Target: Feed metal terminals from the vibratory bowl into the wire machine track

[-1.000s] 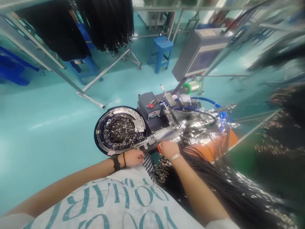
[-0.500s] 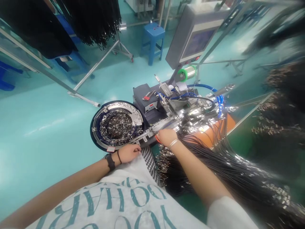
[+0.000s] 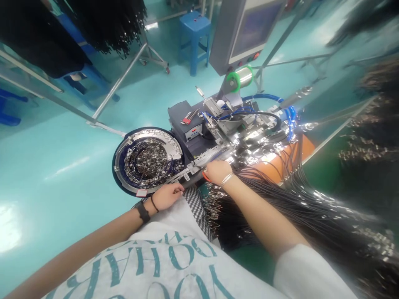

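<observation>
My left hand (image 3: 166,196) rests with curled fingers at the near end of a metal feed rail (image 3: 207,160), just beside the rim of a round vibratory bowl feeder (image 3: 156,136) filled with small metal terminals. My right hand (image 3: 218,172) sits on the rail further along, its fingers closed around a small orange-red item (image 3: 205,176), mostly hidden. Behind that hand stands a terminal crimping machine (image 3: 233,133). A thick bundle of black wires with metal ends (image 3: 274,207) spreads from it beneath my right forearm.
A checked cloth (image 3: 196,211) lies over my lap, below a white printed shirt (image 3: 162,261). Beyond the machine stand a grey monitor housing (image 3: 246,33), a green-edged wire spool (image 3: 240,77), a blue stool (image 3: 195,37) and hanging black wire bundles (image 3: 106,20).
The whole scene has drifted up and left in view as my head turned. Both hands stay at the rail, with no visible change in grip.
</observation>
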`<state>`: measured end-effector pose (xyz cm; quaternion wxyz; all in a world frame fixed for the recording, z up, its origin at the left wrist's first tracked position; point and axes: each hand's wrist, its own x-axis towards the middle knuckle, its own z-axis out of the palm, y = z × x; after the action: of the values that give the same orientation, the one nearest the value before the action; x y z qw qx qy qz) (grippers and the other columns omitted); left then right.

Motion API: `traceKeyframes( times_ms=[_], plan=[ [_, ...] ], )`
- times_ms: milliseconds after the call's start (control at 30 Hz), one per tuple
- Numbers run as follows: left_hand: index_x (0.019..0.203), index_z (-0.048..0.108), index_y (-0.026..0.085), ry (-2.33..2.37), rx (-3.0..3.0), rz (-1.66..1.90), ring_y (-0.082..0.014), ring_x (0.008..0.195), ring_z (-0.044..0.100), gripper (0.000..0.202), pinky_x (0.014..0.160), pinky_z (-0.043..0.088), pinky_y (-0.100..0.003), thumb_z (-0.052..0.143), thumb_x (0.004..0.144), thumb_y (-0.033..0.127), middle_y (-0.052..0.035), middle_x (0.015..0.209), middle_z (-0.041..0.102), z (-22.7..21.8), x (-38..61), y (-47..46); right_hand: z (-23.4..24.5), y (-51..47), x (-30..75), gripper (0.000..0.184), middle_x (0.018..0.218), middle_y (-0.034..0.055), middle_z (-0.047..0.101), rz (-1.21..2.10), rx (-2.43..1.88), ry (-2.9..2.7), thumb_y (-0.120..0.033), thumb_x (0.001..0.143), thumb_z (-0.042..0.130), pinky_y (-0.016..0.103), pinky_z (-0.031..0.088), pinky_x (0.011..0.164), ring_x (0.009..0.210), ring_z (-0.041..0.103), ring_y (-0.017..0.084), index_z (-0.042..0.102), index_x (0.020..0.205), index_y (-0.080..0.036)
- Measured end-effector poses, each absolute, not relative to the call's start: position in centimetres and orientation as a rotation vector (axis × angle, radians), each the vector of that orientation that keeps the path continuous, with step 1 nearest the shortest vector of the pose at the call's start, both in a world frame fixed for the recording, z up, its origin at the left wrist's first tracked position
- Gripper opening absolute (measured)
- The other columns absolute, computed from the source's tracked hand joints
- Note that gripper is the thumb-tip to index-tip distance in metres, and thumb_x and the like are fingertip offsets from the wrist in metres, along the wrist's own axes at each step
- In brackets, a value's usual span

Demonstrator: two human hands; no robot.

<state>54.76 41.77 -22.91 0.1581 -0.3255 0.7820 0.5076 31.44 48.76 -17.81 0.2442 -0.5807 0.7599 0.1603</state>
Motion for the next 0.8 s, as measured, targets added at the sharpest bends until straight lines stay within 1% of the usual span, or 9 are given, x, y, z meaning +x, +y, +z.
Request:
traceKeyframes(
  times_ms=[167,300,433,533,700,800],
  plan=[
    [0.093,0.064,0.019,2.263,-0.892,1.416,-0.0129,0.062,0.055,0.024,0.057,0.037,-0.024,0.047,0.084,0.034,-0.0006,0.076,0.066,-22.4,53.6,41.9,-18.2,49.0,31.3,0.031,0.093,0.0149,0.070,0.385,-1.581,2.091,-0.032,0.087,0.045,0.039,0.051,0.072,0.084,0.067,0.028,0.070,0.090,-0.014],
    [0.094,0.063,0.020,2.266,-0.869,1.408,-0.0127,0.061,0.055,0.024,0.058,0.037,-0.024,0.046,0.085,0.034,0.0003,0.073,0.066,-22.2,53.2,42.0,-18.9,49.2,30.9,0.031,0.089,0.0149,0.071,0.342,-1.636,2.089,-0.032,0.087,0.045,0.038,0.051,0.070,0.082,0.067,0.029,0.070,0.086,-0.014],
    [0.096,0.063,0.021,2.242,-0.894,1.408,-0.0137,0.065,0.058,0.025,0.060,0.039,-0.025,0.046,0.086,0.036,0.0002,0.077,0.067,-22.3,53.3,41.8,-19.7,49.5,30.1,0.033,0.084,0.0147,0.071,0.318,-1.751,2.027,-0.032,0.089,0.042,0.040,0.051,0.068,0.079,0.067,0.030,0.070,0.086,-0.014],
    [0.096,0.063,0.021,2.230,-0.918,1.431,-0.0143,0.067,0.059,0.025,0.061,0.040,-0.025,0.047,0.086,0.037,-0.0007,0.081,0.069,-22.6,53.5,41.5,-20.1,49.5,29.3,0.031,0.082,0.0142,0.071,0.303,-1.835,1.985,-0.031,0.088,0.043,0.039,0.050,0.068,0.080,0.067,0.030,0.069,0.087,-0.013],
    [0.096,0.063,0.021,2.231,-0.915,1.453,-0.0148,0.069,0.060,0.026,0.062,0.043,-0.026,0.047,0.086,0.038,-0.0010,0.083,0.069,-23.2,53.9,41.4,-20.2,49.3,28.4,0.030,0.082,0.0142,0.070,0.312,-1.943,1.913,-0.030,0.088,0.044,0.038,0.049,0.065,0.078,0.067,0.030,0.068,0.082,-0.013],
    [0.097,0.063,0.020,2.227,-0.911,1.471,-0.0156,0.071,0.061,0.026,0.065,0.044,-0.027,0.047,0.085,0.038,-0.0024,0.084,0.069,-23.3,54.0,41.4,-20.3,49.1,28.1,0.031,0.083,0.0147,0.070,0.326,-1.982,1.867,-0.030,0.088,0.043,0.038,0.048,0.067,0.080,0.067,0.029,0.068,0.083,-0.013]
  ],
)
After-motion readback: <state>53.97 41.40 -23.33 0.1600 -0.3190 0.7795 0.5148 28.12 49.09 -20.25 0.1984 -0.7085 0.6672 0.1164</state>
